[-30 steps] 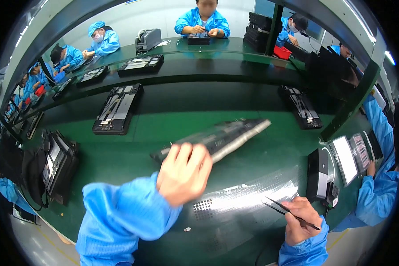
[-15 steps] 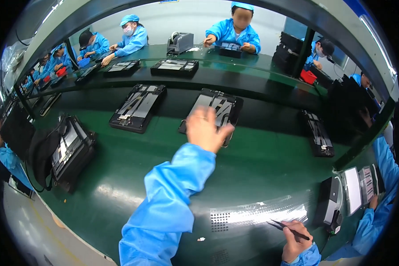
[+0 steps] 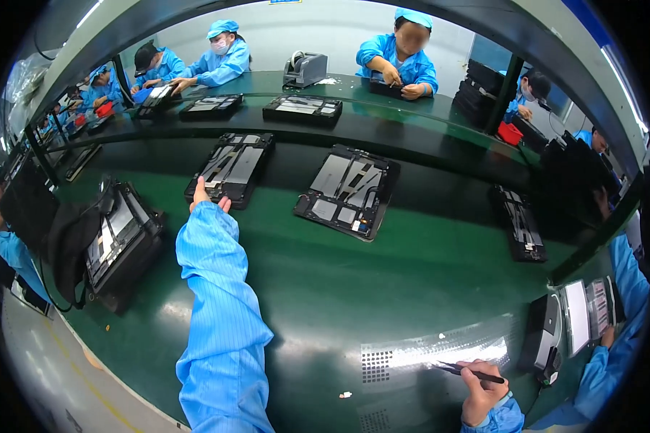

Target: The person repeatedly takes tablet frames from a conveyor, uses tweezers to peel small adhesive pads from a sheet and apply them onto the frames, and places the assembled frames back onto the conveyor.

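My left hand (image 3: 208, 198) reaches far out and grips the near end of an opened tablet (image 3: 240, 164) in a black holder, its inner parts exposed. To the right of it, a second opened tablet (image 3: 348, 189) lies untouched, face up with silver battery panels and ribbon cables showing. At the lower right my right hand (image 3: 482, 393) is closed around black tweezers (image 3: 477, 373). Their tips point left over a clear plastic sheet (image 3: 426, 357) that carries rows of small black squares at its left end.
At the left, more open devices (image 3: 119, 227) lean in a stack beside black cloth. Another open tablet (image 3: 518, 224) lies at the right, near a black-and-white box (image 3: 538, 328). A raised shelf (image 3: 383, 137) crosses the far side. Co-workers in blue sit beyond and at the right.
My left hand has moved left from the middle tablet to the tablet on its left. The right hand still holds the tweezers over the sheet. The view has shifted slightly.
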Demonstrator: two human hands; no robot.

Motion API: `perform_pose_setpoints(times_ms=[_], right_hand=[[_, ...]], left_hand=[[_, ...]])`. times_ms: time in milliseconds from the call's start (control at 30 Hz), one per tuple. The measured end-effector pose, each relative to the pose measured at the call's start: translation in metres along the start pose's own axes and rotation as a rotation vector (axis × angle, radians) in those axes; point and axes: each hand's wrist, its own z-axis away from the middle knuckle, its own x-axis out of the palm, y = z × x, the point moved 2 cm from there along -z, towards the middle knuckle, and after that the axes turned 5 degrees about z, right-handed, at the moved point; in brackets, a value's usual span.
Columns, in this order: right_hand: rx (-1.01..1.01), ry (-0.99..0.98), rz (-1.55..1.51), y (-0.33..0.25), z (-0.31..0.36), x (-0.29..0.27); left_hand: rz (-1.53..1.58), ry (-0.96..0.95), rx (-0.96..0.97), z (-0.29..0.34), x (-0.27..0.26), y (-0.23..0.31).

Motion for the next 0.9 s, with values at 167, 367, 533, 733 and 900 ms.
perform_pose_setpoints(times_ms=[167,367,533,733,900], right_hand=[[-0.029,-0.007,0.065,0.004,-0.002,0.002],[0.055,-0.008,0.088,0.006,-0.005,0.01],[0.057,0.015,0.069,0.007,-0.003,0.01],[0.086,0.079,-0.037,0.006,0.008,-0.005],[0.072,-0.034,-0.024,0.007,0.016,-0.015]], left_hand=[[0.158,-0.008,-0.009,-0.013,-0.001,-0.011],[0.156,-0.255,0.076,-0.028,0.014,-0.021],[0.269,-0.003,0.092,-0.007,0.029,-0.039],[0.297,-0.348,0.209,0.032,-0.009,0.001],[0.025,-0.676,0.163,0.078,-0.127,0.033]])
